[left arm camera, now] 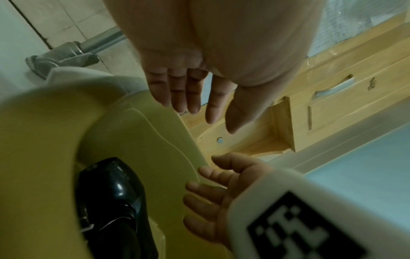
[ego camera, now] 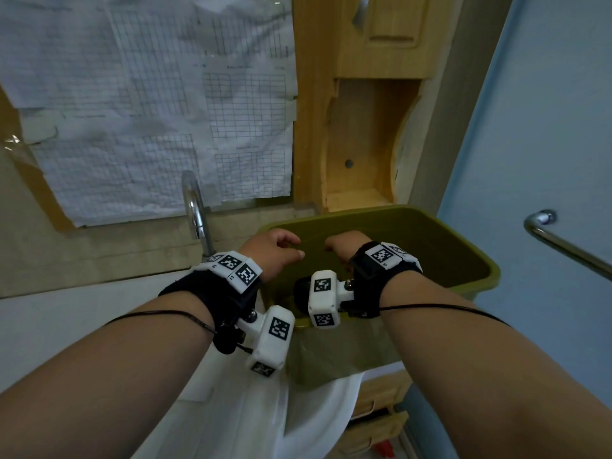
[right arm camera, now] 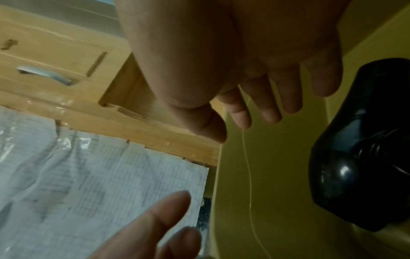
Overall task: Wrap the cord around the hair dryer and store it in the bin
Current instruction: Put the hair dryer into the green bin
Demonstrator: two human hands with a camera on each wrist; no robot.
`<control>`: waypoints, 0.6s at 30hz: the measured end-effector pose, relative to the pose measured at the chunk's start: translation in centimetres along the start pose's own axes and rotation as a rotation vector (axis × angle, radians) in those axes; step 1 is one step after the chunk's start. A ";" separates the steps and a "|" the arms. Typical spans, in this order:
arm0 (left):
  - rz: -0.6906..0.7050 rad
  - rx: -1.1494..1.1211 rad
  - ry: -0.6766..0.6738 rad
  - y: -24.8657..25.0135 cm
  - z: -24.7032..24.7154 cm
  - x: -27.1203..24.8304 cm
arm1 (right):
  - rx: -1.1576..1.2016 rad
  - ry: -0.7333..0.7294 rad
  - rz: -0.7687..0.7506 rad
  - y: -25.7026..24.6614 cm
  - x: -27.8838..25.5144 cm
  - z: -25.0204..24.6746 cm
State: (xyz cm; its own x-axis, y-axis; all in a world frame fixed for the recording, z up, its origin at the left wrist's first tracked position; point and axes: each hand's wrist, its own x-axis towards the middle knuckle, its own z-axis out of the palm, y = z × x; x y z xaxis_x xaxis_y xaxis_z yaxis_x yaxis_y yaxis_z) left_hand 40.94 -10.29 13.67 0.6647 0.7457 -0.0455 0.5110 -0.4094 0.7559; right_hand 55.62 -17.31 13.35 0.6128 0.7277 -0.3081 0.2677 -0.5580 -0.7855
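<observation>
The glossy black hair dryer (left arm camera: 111, 198) (right arm camera: 363, 157) lies inside the olive-green bin (ego camera: 463, 246), near its front wall; in the head view a dark bit of it (ego camera: 301, 289) shows behind the right wrist camera. Its cord cannot be made out. My left hand (ego camera: 276, 251) (left arm camera: 195, 94) hangs over the bin's left rim, its fingers relaxed and holding nothing. Beside it, my right hand (ego camera: 342, 246) (right arm camera: 266, 98) hovers above the bin, fingers spread and loose, also holding nothing. Neither hand touches the dryer.
A chrome faucet (ego camera: 195, 213) rises left of the bin, behind a white sink counter (ego camera: 66, 313). Gridded paper (ego camera: 149, 104) covers the wall above. A wooden cabinet niche (ego camera: 361, 144) sits behind the bin. A metal grab bar (ego camera: 563, 246) is mounted on the blue wall at right.
</observation>
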 end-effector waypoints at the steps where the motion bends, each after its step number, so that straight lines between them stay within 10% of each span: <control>1: 0.002 -0.015 0.006 0.0 -0.2 -0.1 | 0.032 0.011 -0.005 -0.3 -0.3 0.0; 18: -0.103 -0.263 0.157 -7.1 -8.2 -6.3 | 0.336 -0.187 -0.260 -10.9 -5.8 9.4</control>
State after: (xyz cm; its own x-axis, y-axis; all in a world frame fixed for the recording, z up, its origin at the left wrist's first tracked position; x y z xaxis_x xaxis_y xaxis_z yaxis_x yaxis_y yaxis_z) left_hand 28.64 -7.75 13.92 0.5142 0.8565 -0.0443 0.3988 -0.1931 0.8965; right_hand 42.16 -11.73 18.70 0.4043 0.9030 -0.1452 0.1197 -0.2096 -0.9704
